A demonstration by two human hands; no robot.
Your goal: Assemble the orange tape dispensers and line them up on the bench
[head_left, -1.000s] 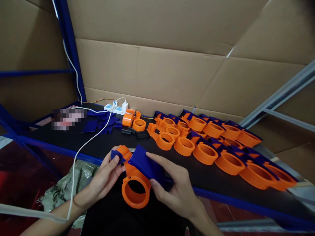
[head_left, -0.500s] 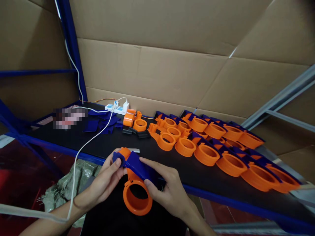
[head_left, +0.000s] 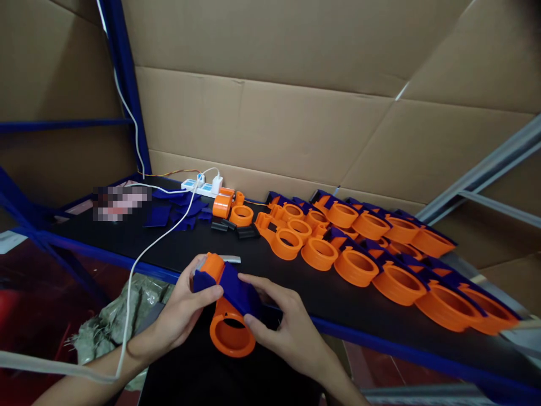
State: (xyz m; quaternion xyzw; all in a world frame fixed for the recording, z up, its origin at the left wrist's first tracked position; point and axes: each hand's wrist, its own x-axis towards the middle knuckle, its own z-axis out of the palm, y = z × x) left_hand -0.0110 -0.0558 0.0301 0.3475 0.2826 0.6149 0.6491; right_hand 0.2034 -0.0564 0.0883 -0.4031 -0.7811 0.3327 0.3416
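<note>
Both hands hold one orange plastic ring part [head_left: 230,332] with a handle, low in the middle of the view. A dark blue fabric piece [head_left: 236,288] lies over its handle. My left hand [head_left: 183,313] grips the handle's upper end, thumb pressing the blue fabric. My right hand [head_left: 281,327] pinches the fabric's lower right side against the part, fingers curled.
Several finished orange rings with blue fabric [head_left: 380,254] lie in rows on the black shelf [head_left: 177,248]. Loose blue fabric pieces [head_left: 177,211], a white power strip [head_left: 198,186] and a white cable [head_left: 139,254] lie at the left. Cardboard walls stand behind.
The blue fabric has been folded down flatter onto the handle. The orange part has tilted, so its ring opening looks narrower. Both hands drew closer together.
</note>
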